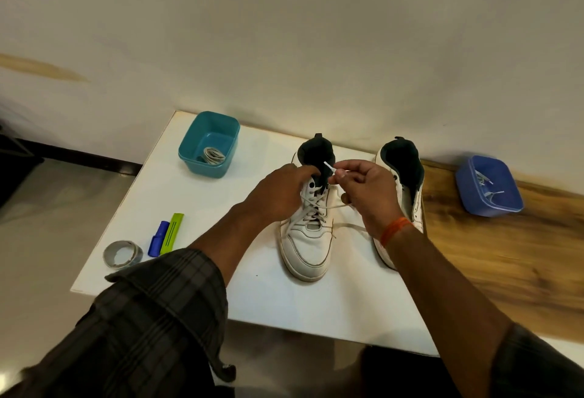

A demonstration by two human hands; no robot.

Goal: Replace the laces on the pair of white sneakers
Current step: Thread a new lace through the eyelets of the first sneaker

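Pinching the lace tip (328, 166) between thumb and forefinger, the right hand (366, 189) lifts it clear of the upper eyelets, likely to thread or pull it through. The left hand (281, 195) curls round the collar of the left sneaker (308, 239), steadying it. The right sneaker (403, 176) stands just beside it, unlaced. Both sit on a white board (316, 302) over a wooden table (505, 255), against a plain wall, with a teal tub (189, 151) and blue tub (467, 189) holding laces.
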